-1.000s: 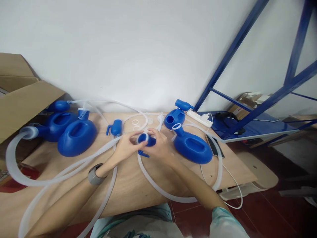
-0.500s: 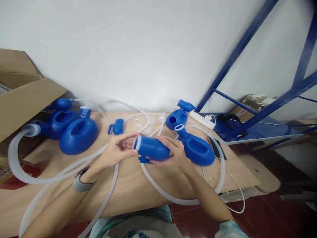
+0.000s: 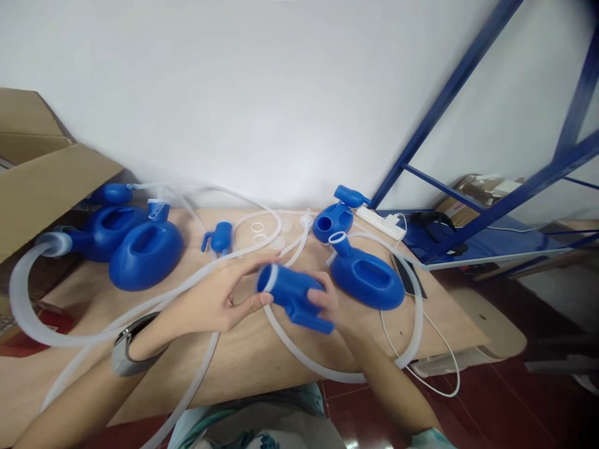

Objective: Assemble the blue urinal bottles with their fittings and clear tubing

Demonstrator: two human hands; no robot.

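Between my hands is a blue plastic urinal cup (image 3: 292, 290) with a side handle and a whitish ring around its open mouth. The mouth faces left and the handle points down to the right. My left hand (image 3: 229, 296) has its thumb and fingers at the ringed rim. At the closed end, my right hand (image 3: 326, 299) grips the body, some fingers hidden behind it. A blue urinal bottle (image 3: 369, 280) lies just right of that hand. Behind my left hand, a smaller blue cup (image 3: 221, 237) lies on the table (image 3: 253, 355).
More blue bottles (image 3: 147, 255) stand at left beside an open cardboard box (image 3: 56, 181). Whitish tubes (image 3: 201, 368) loop over the table and its front edge. Clear rings (image 3: 257, 228) lie at the back. A power strip (image 3: 379, 224) and blue metal rack (image 3: 449, 112) are at right.
The cup has turned in my hands, so its handle now swings lower right and faces me more. Its mouth has shifted slightly right and down. My left wrist has moved left.
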